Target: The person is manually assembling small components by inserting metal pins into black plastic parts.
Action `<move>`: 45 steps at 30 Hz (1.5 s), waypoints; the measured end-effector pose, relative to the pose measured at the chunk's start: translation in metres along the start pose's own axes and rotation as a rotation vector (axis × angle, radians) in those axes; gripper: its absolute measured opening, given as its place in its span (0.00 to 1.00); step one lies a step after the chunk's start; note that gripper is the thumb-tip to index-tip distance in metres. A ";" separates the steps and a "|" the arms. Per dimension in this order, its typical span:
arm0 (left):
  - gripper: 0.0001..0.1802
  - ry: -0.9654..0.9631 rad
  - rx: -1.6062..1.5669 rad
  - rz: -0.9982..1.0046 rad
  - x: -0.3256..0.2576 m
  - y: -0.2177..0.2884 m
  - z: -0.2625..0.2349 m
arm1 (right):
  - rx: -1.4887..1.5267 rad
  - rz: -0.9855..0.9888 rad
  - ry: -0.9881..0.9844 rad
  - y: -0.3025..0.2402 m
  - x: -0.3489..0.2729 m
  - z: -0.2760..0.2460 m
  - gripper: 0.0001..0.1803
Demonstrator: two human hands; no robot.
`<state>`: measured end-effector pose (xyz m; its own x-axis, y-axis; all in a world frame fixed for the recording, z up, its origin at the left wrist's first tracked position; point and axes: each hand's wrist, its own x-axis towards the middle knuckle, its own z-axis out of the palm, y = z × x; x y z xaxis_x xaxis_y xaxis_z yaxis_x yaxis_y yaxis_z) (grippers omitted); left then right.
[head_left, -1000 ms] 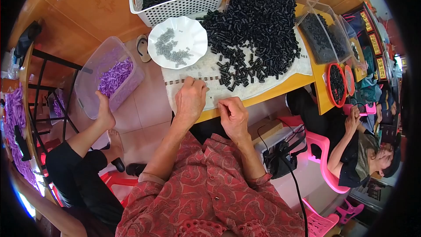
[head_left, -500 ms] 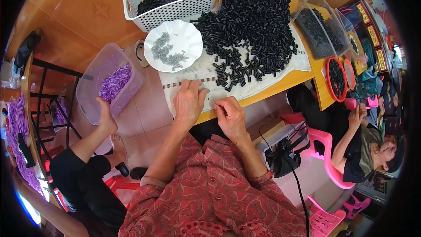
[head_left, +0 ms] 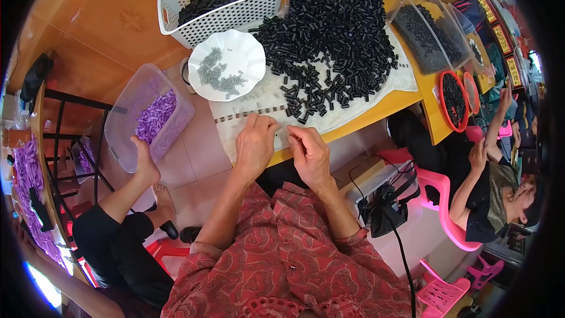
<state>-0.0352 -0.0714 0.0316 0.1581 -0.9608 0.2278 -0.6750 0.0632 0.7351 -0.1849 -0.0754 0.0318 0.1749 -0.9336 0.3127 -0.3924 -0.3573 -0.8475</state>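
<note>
Both my hands are at the near edge of a cloth-covered table, a small gap between their fingertips. My left hand has its fingers bent and drawn together; whatever is in them is too small to name. Thumb and forefinger of my right hand pinch together, and what they hold is hidden too. Just beyond lies a large heap of short black plastic tubes, loose on the white cloth. To its left stands a white scalloped plate holding small clear greyish pieces.
A white perforated basket of black parts stands far left. At right are a clear bin and a red-rimmed bowl. A translucent tub of purple pieces sits lower left. People sit on both sides.
My left hand's fingers have come off the cloth and curled in toward my right hand. The right hand stays pinched. At right, the other person's arm has risen.
</note>
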 end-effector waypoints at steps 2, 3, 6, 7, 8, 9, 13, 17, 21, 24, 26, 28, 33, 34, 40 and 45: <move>0.04 -0.053 -0.099 0.004 -0.001 0.001 -0.002 | 0.056 -0.001 -0.022 -0.002 0.003 -0.003 0.11; 0.05 -0.089 -0.225 -0.010 -0.001 0.002 -0.002 | 0.059 0.000 -0.021 -0.002 0.004 -0.003 0.11; 0.07 -0.185 -0.398 -0.094 0.000 0.003 0.000 | 0.103 -0.021 -0.020 -0.001 0.005 -0.006 0.11; 0.08 -0.246 -0.446 -0.163 0.000 0.003 0.001 | 0.136 0.004 -0.011 -0.002 0.004 -0.006 0.10; 0.08 -0.247 -0.444 -0.165 -0.001 0.002 0.002 | 0.170 0.029 -0.002 -0.001 0.004 -0.007 0.09; 0.08 -0.273 -0.469 -0.206 -0.002 0.002 0.004 | 0.172 0.031 -0.002 0.001 0.003 -0.008 0.09; 0.09 -0.348 -0.638 -0.344 -0.006 0.006 0.006 | 0.141 0.061 -0.022 0.007 0.000 -0.012 0.06; 0.06 -0.244 -0.504 -0.166 -0.004 0.000 0.012 | 0.102 0.050 0.024 0.010 -0.001 -0.011 0.05; 0.07 -0.077 -0.216 0.095 0.015 0.006 0.015 | 0.088 0.084 0.030 0.011 -0.002 -0.009 0.05; 0.12 -0.103 -0.085 0.140 0.027 0.011 0.018 | 0.074 0.065 0.029 0.012 -0.004 -0.008 0.04; 0.13 -0.132 -0.005 0.154 0.033 0.012 0.019 | 0.081 0.070 0.026 0.010 -0.005 -0.008 0.04; 0.14 -0.210 0.040 0.155 0.037 0.011 0.021 | 0.066 0.054 0.030 0.011 -0.005 -0.007 0.04; 0.13 -0.240 0.060 0.135 0.041 0.010 0.025 | 0.024 0.030 0.020 0.010 -0.004 -0.007 0.05; 0.13 -0.238 0.065 0.138 0.041 0.010 0.025 | 0.025 0.029 0.025 0.010 -0.004 -0.007 0.05; 0.13 -0.258 -0.425 -0.004 0.033 -0.003 0.018 | 0.064 0.062 0.023 0.012 -0.007 -0.009 0.05; 0.13 -0.345 -1.326 -0.312 0.006 -0.020 0.006 | 0.122 0.080 0.020 0.011 -0.007 -0.008 0.05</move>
<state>-0.0249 -0.0803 0.0140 -0.1393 -0.9872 -0.0778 0.5576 -0.1431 0.8177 -0.1980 -0.0729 0.0237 0.1293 -0.9597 0.2496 -0.2919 -0.2774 -0.9153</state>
